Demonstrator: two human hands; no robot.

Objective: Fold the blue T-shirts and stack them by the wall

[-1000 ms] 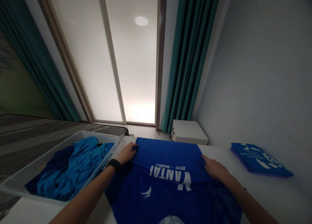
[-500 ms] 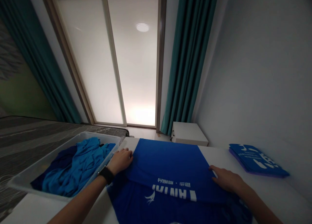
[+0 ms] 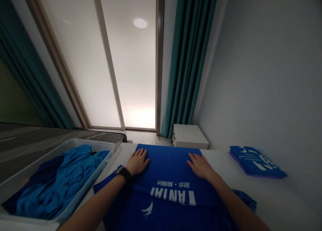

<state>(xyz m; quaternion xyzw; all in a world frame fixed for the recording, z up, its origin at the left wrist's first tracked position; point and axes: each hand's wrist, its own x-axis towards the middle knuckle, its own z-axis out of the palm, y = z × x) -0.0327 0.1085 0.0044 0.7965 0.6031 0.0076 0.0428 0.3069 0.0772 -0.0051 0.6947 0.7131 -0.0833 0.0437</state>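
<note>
Resting flat, fingers loosely spread and pinching nothing, your left hand (image 3: 138, 162) and right hand (image 3: 200, 165) lie near opposite side edges of the blue printed T-shirt (image 3: 171, 172). It runs lengthwise toward you on the white table (image 3: 274, 202), directly beneath both, neither clearly nearer. A translucent bin (image 3: 87, 185) stands left; folded blue garments (image 3: 258, 161) lie right.

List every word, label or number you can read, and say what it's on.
"ANTAI": on the shirt, upside down; the letter before is cut by a fold.
Small characters on the shirt: too small to read surely.
Print on the folded clothes: too blurred.
</note>
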